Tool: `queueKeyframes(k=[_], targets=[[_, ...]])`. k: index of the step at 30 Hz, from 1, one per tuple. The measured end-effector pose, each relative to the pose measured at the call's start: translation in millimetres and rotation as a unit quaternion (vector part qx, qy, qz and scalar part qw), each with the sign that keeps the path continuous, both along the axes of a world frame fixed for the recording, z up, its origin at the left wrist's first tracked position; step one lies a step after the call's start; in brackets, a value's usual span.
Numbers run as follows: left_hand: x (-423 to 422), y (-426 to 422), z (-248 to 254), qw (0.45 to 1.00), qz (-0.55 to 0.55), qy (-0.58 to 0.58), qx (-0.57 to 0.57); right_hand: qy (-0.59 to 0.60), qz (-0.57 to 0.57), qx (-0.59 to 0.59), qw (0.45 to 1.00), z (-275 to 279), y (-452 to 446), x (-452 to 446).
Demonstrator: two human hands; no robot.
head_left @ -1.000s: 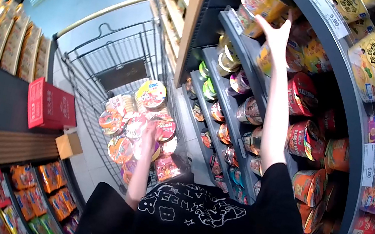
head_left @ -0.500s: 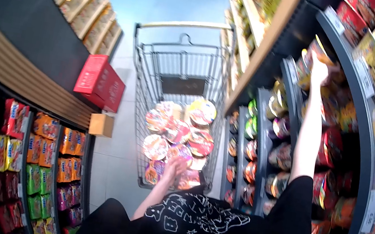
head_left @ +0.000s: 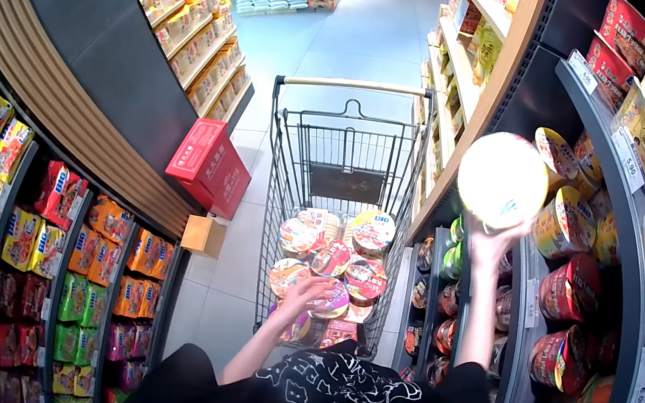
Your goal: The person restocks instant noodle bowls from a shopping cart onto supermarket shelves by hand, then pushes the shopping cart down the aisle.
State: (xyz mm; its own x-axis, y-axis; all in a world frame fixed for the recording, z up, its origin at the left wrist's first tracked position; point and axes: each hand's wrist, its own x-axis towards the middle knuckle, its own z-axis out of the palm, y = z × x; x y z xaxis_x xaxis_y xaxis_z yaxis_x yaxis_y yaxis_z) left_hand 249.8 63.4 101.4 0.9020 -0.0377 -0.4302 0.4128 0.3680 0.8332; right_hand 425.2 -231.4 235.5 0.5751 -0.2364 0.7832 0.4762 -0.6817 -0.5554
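Observation:
My right hand [head_left: 495, 242] grips an instant noodle bowl [head_left: 501, 179] from below, in front of the right shelf. Its round white end faces me, and the bowl tilts. Over the near end of the shopping cart [head_left: 357, 88] is my left hand [head_left: 304, 295], fingers apart and nothing held. Beside its fingertips lies a purple-lidded noodle bowl [head_left: 333, 300]; whether they touch I cannot tell. Several more noodle bowls sit in the cart, among them a red-lidded bowl [head_left: 366, 278] and a white-and-yellow bowl [head_left: 374, 230].
Shelves of noodle bowls [head_left: 575, 285] rise close on my right, with price tags along their edges. Packet noodles [head_left: 82, 319] fill the left shelves. A red box [head_left: 210, 166] and a small wooden block [head_left: 202, 236] stand left of the cart. Tiled floor [head_left: 369, 33] stretches beyond.
My right hand has drawn a noodle bowl out from the shelf, toward the cart. My left hand has come off the purple-lidded bowl, its fingers spreading. The view has shifted too.

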Motion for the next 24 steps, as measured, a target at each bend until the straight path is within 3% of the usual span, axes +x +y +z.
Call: queueKeyframes(k=[1,2,3,4,5,6,7,9,11,13,17,19,21,23,24], targets=[[3,-4,6,0.998,-0.054,-0.021,-0.004,0.025,0.076,0.074,0.994,-26,16,-20],[6,-8,9,0.993,-0.108,-0.044,-0.008,0.129,0.085,0.104,0.983,-49,30,-48],[9,-11,9,0.993,-0.109,-0.044,-0.009,0.170,0.100,0.083,0.977,-85,38,-68],[11,-15,8,0.989,-0.144,-0.042,0.002,0.217,0.129,0.141,0.957,-106,52,-90],[14,-18,7,0.982,-0.182,-0.040,0.014,0.254,0.174,0.176,0.935,-98,69,-113],[18,-21,3,0.981,-0.192,-0.020,0.021,0.230,0.167,0.098,0.954,-136,74,-126],[20,-21,-9,0.979,-0.200,-0.016,0.022,0.294,0.168,0.071,0.938,-135,80,-146],[18,-22,-33,0.972,-0.157,0.148,-0.095,0.269,0.193,0.002,0.943,-147,85,-168],[4,-30,-23,0.970,-0.177,0.106,-0.125,0.246,0.250,0.037,0.936,-156,82,-175],[-3,-34,-35,0.957,-0.189,0.152,-0.160,0.260,0.268,-0.009,0.928,-161,73,-177],[-3,-46,-3,0.980,-0.080,0.111,-0.147,0.379,0.313,-0.018,0.871,-169,61,-175],[10,-43,-6,0.983,-0.017,0.105,-0.152,0.462,0.315,-0.059,0.827,-194,56,-176],[29,-21,-42,0.984,0.036,0.086,-0.152,0.497,0.273,-0.159,0.808,-234,55,-192],[64,1,-58,0.994,0.078,0.052,-0.052,0.566,0.266,-0.230,0.746,-278,53,-215],[83,13,-71,0.993,0.096,0.052,-0.040,0.637,0.279,-0.249,0.674,-291,51,-224]])
